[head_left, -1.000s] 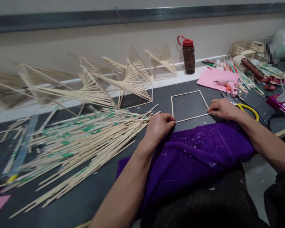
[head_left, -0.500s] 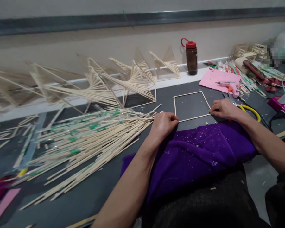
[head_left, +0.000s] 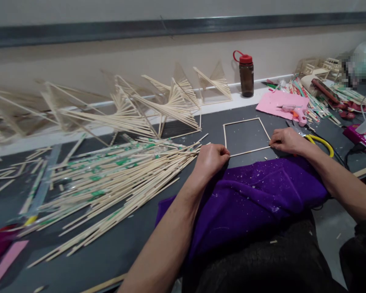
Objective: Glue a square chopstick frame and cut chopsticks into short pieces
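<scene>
A four-sided frame of thin wooden sticks (head_left: 247, 152) lies flat on the dark table (head_left: 158, 252). At its near left corner my left hand (head_left: 212, 158) is closed, thumb and fingers pinching the stick end. My right hand (head_left: 285, 140) pinches the near right corner the same way. The near stick runs between both hands. Below it a purple cloth (head_left: 247, 199), speckled with pale bits, covers the table's edge and my lap. Left of my left hand spreads a large pile of wooden sticks (head_left: 131, 175), some in clear plastic wrappers with green marks.
Twisted stick models (head_left: 167, 106) line the wall. A brown bottle with a red lid (head_left: 246, 79) stands behind the frame. To the right are a pink glue gun (head_left: 299, 114) on pink sheet (head_left: 268, 103), yellow-handled scissors (head_left: 321, 144) and a magenta device (head_left: 361, 138) with cables.
The view has shifted very slightly. Both hands stay at the same corners of the frame, and nothing else has visibly moved.
</scene>
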### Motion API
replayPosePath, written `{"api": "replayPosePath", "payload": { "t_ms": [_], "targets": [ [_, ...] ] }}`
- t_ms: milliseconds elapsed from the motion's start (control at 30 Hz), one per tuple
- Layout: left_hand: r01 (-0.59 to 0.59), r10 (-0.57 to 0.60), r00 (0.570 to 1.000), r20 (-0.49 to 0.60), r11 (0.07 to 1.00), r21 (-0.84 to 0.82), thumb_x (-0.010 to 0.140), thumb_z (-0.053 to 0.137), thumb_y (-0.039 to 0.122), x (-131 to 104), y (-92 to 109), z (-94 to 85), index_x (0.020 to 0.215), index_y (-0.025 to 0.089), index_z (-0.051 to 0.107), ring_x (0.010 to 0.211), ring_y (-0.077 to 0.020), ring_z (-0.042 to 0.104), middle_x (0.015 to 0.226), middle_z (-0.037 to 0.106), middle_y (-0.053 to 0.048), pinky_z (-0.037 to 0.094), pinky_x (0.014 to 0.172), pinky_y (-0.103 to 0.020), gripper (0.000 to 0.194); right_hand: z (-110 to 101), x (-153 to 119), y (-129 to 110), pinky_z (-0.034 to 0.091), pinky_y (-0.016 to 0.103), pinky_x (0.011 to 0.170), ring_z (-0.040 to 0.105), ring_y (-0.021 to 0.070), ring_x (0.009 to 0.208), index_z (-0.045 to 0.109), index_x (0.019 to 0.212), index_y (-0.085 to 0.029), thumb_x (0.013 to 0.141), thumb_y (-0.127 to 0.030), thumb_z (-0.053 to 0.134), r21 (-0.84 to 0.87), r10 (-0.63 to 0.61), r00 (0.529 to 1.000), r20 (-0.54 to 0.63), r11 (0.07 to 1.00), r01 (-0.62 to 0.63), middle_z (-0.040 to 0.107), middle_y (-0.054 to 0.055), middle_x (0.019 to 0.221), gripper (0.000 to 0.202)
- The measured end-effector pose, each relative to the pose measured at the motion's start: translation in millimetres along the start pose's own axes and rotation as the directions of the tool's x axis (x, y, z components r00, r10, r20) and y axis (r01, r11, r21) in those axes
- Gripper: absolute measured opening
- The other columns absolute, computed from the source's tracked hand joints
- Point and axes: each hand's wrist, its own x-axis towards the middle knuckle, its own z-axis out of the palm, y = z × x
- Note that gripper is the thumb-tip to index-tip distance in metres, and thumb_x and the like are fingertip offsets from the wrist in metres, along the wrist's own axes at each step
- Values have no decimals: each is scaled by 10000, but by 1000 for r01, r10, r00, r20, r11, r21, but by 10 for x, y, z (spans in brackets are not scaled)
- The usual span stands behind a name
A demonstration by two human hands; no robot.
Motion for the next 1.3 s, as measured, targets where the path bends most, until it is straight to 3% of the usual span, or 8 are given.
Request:
{"api": "replayPosePath", "payload": {
  "t_ms": [733,867,1067,1200,1300],
  "targets": [
    [-3,3,1000,-6,1000,5,707,559,229,15,-15,7,754,210,768,776,-240,681,754,743,-67,471,769,-313,215,13,-1,3,391,251,648,576,144,696,732,794,-181,818,-179,531,-23,1,1000,-5,1000,-1,647,59,809,203],
    [59,-57,998,21,988,-144,694,573,256,-10,-43,-4,751,177,756,648,-208,655,654,705,-58,480,674,-306,207,20,-5,18,400,251,657,584,145,707,734,803,-188,824,-179,532,-21,-5,1000,-6,1000,5,657,55,821,204],
    [178,-137,983,124,879,-443,734,517,358,-73,-100,-58,725,145,704,499,-143,580,564,629,-39,433,481,-246,284,35,-26,83,428,267,683,607,163,744,743,850,-193,854,-220,535,44,-40,999,-23,998,41,667,63,845,210],
    [163,-143,987,79,907,-388,710,537,347,-53,-186,-84,831,150,737,551,-150,597,623,673,-44,448,521,-254,306,30,-54,98,429,276,699,608,162,758,746,907,-194,856,-225,535,87,-34,999,-25,996,36,662,65,871,220],
    [105,-81,992,93,951,-293,660,595,296,-34,-224,-96,923,163,750,699,-180,647,787,738,-55,482,651,-282,333,44,-65,107,420,267,682,591,148,728,743,924,-200,834,-234,574,87,-25,999,-28,996,28,646,59,875,195]
  ]
}}
